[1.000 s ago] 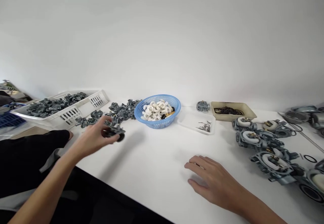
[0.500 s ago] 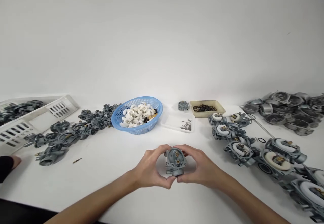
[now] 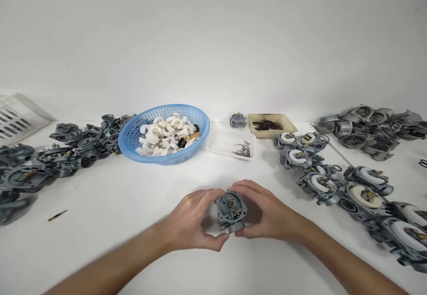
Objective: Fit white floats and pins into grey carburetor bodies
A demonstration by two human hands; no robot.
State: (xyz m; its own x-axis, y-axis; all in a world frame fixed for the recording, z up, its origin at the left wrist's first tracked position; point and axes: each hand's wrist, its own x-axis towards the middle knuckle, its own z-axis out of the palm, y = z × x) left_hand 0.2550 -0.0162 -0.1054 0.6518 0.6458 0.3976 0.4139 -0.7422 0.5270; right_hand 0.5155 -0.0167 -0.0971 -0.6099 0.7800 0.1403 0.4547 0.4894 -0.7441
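A grey metal carburetor body (image 3: 230, 208) stands on the white table between my hands, its open bowl side with brass jets facing me. From the left, my left hand (image 3: 196, 219) curves around it, index fingertip at its upper edge and thumb low in front. My right hand (image 3: 263, 210) grips the opposite side, with the thumb at the lower right and the fingers behind the top. The far sides of the carburetor body and some fingertips are hidden.
Behind stand a blue basket (image 3: 163, 156) of white floats, a clear tray (image 3: 220, 146) of small pins and a beige tray (image 3: 273, 132) of black rings. Carburetor bodies (image 3: 86, 141) lie left; float-fitted carburetors (image 3: 322, 186) and metal bowls (image 3: 370, 128) lie right. A thin brass-coloured tool (image 3: 57, 215) lies left.
The view has shifted, so the basket looks larger and the white crate is mostly out of frame. Another person's hand at the left edge is gone from view. Both hands stay around the carburetor body.
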